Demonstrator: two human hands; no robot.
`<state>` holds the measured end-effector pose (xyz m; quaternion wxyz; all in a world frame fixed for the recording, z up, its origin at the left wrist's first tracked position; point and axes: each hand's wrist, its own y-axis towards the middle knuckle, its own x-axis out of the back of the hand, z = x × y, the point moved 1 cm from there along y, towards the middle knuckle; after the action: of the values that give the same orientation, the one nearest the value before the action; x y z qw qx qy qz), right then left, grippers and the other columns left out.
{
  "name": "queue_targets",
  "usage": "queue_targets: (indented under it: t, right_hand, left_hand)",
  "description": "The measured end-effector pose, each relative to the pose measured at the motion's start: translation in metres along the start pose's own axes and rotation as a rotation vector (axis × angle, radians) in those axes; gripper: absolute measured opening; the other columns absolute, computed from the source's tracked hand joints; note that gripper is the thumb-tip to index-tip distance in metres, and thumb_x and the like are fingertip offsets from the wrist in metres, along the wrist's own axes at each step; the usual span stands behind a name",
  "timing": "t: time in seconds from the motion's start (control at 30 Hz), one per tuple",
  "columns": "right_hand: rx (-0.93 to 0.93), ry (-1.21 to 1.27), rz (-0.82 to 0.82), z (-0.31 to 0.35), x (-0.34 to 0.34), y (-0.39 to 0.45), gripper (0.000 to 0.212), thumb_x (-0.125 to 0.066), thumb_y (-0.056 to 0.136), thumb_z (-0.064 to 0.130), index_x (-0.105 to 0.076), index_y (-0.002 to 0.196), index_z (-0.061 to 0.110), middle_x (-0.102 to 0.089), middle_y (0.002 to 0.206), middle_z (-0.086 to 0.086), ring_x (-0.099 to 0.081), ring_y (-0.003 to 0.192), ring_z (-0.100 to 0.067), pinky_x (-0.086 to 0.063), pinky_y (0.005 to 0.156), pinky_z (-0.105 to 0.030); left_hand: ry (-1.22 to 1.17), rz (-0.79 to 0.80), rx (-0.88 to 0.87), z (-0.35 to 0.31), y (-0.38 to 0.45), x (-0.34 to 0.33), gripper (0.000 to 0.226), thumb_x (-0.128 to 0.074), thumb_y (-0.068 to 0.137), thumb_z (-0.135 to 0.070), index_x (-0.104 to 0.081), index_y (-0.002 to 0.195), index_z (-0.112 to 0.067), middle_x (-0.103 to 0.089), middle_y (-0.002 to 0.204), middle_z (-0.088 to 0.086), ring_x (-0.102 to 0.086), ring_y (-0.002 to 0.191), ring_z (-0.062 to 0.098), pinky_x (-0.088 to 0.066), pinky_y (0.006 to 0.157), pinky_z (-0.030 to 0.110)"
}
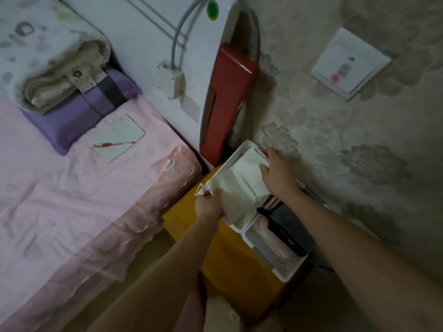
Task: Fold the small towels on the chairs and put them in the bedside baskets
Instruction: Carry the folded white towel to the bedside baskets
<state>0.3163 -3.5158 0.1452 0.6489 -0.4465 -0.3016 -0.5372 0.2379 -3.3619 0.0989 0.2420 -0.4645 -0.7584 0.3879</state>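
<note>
hands: left [208, 207] and right [278, 173] grip 1 towel [237, 188] over 2 baskets [285, 276].

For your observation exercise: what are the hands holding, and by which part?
A folded pale towel: left hand pinches its near corner, right hand holds its far edge over the white basket.
</note>
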Motion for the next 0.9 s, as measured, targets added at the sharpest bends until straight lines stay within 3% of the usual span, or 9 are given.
queue_targets:
  t: [0.17, 0.27, 0.33, 0.43, 0.53, 0.63, 0.7, 0.8, 0.9]
  right_hand:
    - [0.106, -0.032, 0.117, -0.025, -0.030, 0.044, 0.039, -0.048, 0.098, 0.015, -0.043, 0.137, 0.007, -0.049, 0.136, -0.013, -0.050, 0.120, -0.032, -0.040, 0.095, -0.038]
    - [0.172, -0.002, 0.176, -0.037, -0.050, 0.059, 0.038, -0.050, 0.098, 0.013, -0.045, 0.135, 0.006, -0.050, 0.134, -0.014, -0.049, 0.121, -0.031, -0.041, 0.097, -0.038]
    - [0.219, -0.001, 0.190, -0.044, -0.062, 0.065, 0.034, -0.052, 0.097, 0.013, -0.049, 0.129, 0.006, -0.053, 0.129, -0.015, -0.051, 0.118, -0.033, -0.043, 0.097, -0.042]
    - [0.222, 0.024, 0.225, -0.052, -0.078, 0.069, 0.036, -0.051, 0.097, 0.013, -0.047, 0.132, 0.006, -0.053, 0.130, -0.014, -0.051, 0.118, -0.034, -0.043, 0.098, -0.046]
    - [0.220, 0.038, 0.249, -0.056, -0.091, 0.064, 0.036, -0.051, 0.096, 0.014, -0.048, 0.131, 0.007, -0.054, 0.131, -0.013, -0.051, 0.119, -0.032, -0.043, 0.099, -0.044]
    - [0.237, 0.036, 0.278, -0.053, -0.102, 0.053, 0.035, -0.052, 0.097, 0.014, -0.048, 0.131, 0.007, -0.054, 0.129, -0.012, -0.051, 0.119, -0.030, -0.041, 0.097, -0.037]
    - [0.250, 0.034, 0.302, -0.047, -0.108, 0.045, 0.039, -0.051, 0.098, 0.014, -0.045, 0.136, 0.009, -0.052, 0.131, -0.010, -0.050, 0.120, -0.028, -0.042, 0.097, -0.036]
    - [0.268, 0.033, 0.332, -0.037, -0.121, 0.038, 0.042, -0.052, 0.098, 0.015, -0.043, 0.138, 0.012, -0.054, 0.130, -0.010, -0.052, 0.119, -0.028, -0.046, 0.097, -0.038]
    - [0.284, 0.005, 0.340, -0.032, -0.136, 0.033, 0.036, -0.054, 0.097, 0.016, -0.048, 0.133, 0.012, -0.056, 0.130, -0.009, -0.053, 0.120, -0.028, -0.047, 0.098, -0.040]
  left_hand:
    - [-0.052, -0.149, -0.040, 0.021, 0.035, -0.020, 0.010, -0.059, 0.095, -0.017, -0.058, 0.104, -0.012, -0.066, 0.104, 0.012, -0.063, 0.091, 0.029, -0.055, 0.085, 0.053]
    - [-0.060, -0.257, -0.049, 0.035, 0.048, -0.028, 0.005, -0.060, 0.094, -0.017, -0.060, 0.093, -0.012, -0.065, 0.097, 0.010, -0.064, 0.094, 0.031, -0.057, 0.083, 0.049]
    - [-0.042, -0.319, -0.050, 0.045, 0.055, -0.031, 0.011, -0.059, 0.095, -0.018, -0.056, 0.085, -0.015, -0.062, 0.088, 0.008, -0.064, 0.086, 0.029, -0.059, 0.070, 0.039]
    - [0.049, -0.390, -0.077, 0.050, 0.058, -0.035, 0.013, -0.055, 0.097, -0.020, -0.055, 0.089, -0.010, -0.057, 0.076, 0.003, -0.057, 0.068, 0.018, -0.043, 0.045, 0.023]
    - [0.148, -0.423, -0.100, 0.049, 0.062, -0.029, 0.017, -0.054, 0.097, -0.021, -0.057, 0.088, -0.007, -0.054, 0.072, 0.002, -0.054, 0.073, 0.022, -0.038, 0.049, 0.026]
    - [0.218, -0.464, -0.095, 0.051, 0.065, -0.007, 0.021, -0.053, 0.097, -0.019, -0.062, 0.096, 0.000, -0.059, 0.085, 0.012, -0.057, 0.085, 0.028, -0.040, 0.064, 0.030]
    - [0.272, -0.488, -0.084, 0.059, 0.063, 0.012, 0.022, -0.052, 0.098, -0.019, -0.057, 0.085, -0.002, -0.059, 0.086, 0.016, -0.059, 0.092, 0.035, -0.039, 0.066, 0.031]
    - [0.363, -0.520, -0.087, 0.076, 0.055, 0.034, 0.028, -0.049, 0.099, -0.016, -0.047, 0.073, -0.006, -0.056, 0.078, 0.014, -0.058, 0.086, 0.034, -0.032, 0.063, 0.029]
    - [0.418, -0.543, -0.112, 0.085, 0.052, 0.039, 0.021, -0.047, 0.099, -0.016, -0.048, 0.082, -0.004, -0.051, 0.080, 0.006, -0.050, 0.078, 0.023, -0.029, 0.061, 0.026]
